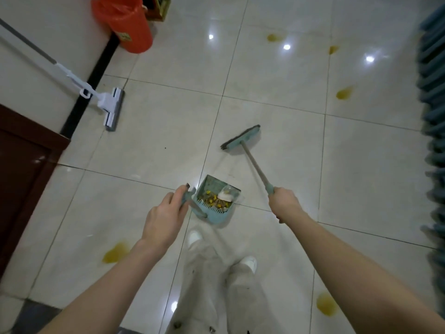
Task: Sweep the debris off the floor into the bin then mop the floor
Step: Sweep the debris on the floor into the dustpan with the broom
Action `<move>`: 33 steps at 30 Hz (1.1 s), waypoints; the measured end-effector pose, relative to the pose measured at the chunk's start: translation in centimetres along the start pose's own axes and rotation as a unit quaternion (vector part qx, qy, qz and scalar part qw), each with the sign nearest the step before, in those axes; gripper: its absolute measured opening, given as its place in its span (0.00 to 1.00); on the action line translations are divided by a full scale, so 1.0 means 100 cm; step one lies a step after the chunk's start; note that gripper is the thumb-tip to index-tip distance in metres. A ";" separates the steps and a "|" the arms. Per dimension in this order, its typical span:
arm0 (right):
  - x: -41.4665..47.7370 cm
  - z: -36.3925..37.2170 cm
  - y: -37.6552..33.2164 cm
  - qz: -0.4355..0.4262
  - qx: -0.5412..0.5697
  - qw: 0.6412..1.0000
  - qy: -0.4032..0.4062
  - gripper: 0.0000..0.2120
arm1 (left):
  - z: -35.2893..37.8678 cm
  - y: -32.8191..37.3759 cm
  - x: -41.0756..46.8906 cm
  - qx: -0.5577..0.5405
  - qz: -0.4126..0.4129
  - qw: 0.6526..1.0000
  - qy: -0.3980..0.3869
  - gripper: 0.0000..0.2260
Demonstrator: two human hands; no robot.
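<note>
My left hand [166, 214] grips the handle of a teal dustpan [213, 204] held just above the floor in front of my feet. The pan holds yellow and brown debris [214, 201] and a white scrap. My right hand [284, 201] is closed on the handle of a teal broom [240, 139], whose head sits out over the tiles beyond the dustpan. A red bin [125, 22] lined with a red bag stands at the top left by the wall. A white mop [112, 109] leans against the left wall with its head on the floor.
Yellow stains mark the glossy tiles: one at the lower left [115, 253], one at the lower right [326, 304], several at the upper right [344, 92]. A dark wooden door [21, 169] is on the left. A blue ribbed object [433, 116] runs along the right edge.
</note>
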State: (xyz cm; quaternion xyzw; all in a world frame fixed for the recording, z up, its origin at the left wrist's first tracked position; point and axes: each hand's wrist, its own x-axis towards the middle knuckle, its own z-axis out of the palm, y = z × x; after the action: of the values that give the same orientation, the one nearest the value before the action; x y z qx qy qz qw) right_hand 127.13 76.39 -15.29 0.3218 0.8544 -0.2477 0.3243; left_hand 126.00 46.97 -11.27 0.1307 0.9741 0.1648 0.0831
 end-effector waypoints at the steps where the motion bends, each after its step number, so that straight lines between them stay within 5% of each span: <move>1: 0.001 0.009 0.000 0.006 -0.018 1.000 -0.001 0.14 | 0.000 0.000 0.002 -0.004 -0.002 1.000 0.000 0.18; 16: -0.149 0.086 0.080 0.001 -0.114 0.990 -0.086 0.19 | -0.010 0.000 0.020 -0.051 0.022 0.998 -0.018 0.16; 24: -0.156 0.058 0.056 0.049 -0.021 0.999 0.010 0.19 | -0.009 -0.013 0.008 -0.057 0.025 0.998 -0.029 0.17; 33: -0.117 0.089 -0.006 0.126 0.123 0.984 0.011 0.13 | -0.010 -0.014 0.009 -0.061 0.018 0.997 -0.044 0.17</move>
State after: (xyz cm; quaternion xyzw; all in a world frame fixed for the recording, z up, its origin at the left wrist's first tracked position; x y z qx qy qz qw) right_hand 137.03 65.79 -12.73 0.4672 0.7736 -0.3040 0.3016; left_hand 124.61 45.65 -10.88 0.1495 0.9552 0.2195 0.1307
